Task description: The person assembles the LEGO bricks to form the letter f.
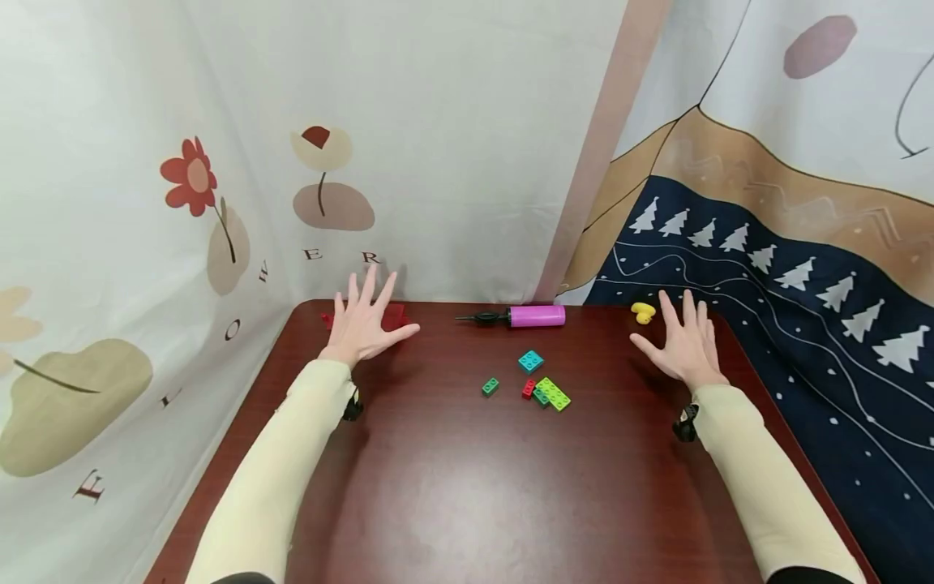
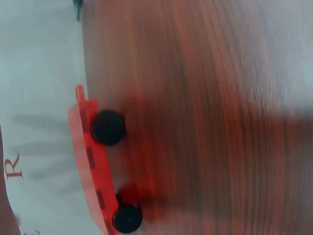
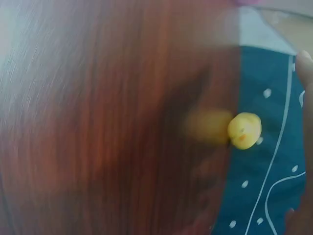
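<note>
My left hand (image 1: 362, 320) is spread with straight fingers above the table's far left, holding nothing. Behind it, partly covered in the head view, sits a red toy wagon (image 2: 93, 161) with black wheels, seen more fully in the left wrist view. On the far right my right hand (image 1: 686, 345) is also spread and holds nothing. Just left of its fingertips is a small yellow rubber duck (image 1: 643, 313), near the far edge of the table; the right wrist view shows the duck (image 3: 245, 130) too.
A purple hand pump (image 1: 536, 316) with a black nozzle lies along the far edge. Mid-table are a blue toy brick (image 1: 530, 362), a lime brick (image 1: 553, 394), a red brick (image 1: 529, 389) and green bricks (image 1: 490, 387). Printed curtains (image 1: 452, 162) stand behind the brown table (image 1: 467, 503).
</note>
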Available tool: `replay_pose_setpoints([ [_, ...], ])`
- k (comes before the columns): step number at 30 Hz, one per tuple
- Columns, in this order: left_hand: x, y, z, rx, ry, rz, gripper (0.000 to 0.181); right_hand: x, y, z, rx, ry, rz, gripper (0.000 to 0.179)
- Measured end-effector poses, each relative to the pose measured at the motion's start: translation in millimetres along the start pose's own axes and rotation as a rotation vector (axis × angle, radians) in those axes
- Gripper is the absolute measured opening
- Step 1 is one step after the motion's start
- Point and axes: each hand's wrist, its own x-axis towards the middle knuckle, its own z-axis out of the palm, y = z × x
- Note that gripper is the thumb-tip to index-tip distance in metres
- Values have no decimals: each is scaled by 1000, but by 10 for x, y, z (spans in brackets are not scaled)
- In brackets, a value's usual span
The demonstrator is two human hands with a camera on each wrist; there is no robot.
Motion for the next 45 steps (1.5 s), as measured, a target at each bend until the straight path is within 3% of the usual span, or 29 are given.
replay_pose_setpoints([
  [10, -180, 336, 105, -203, -164, 76, 105, -26, -352, -40, 181, -35, -51, 96],
  [20, -264, 697, 258, -344, -248, 94, 100, 27, -820, 36, 287, -67, -176, 89],
  [25, -327, 877, 400, -416, -284, 140, 99, 25, -1031, 110, 326, -121, -235, 87],
  [29, -366, 1005, 526, -419, -324, 185, 95, 3, -1185, 191, 354, -151, -261, 86],
  [38, -378, 1259, 728, -502, -349, 271, 82, -82, -1431, 402, 397, -193, -340, 78],
  [45, -377, 1372, 823, -524, -345, 261, 66, -178, -1537, 576, 348, -274, -399, 68],
])
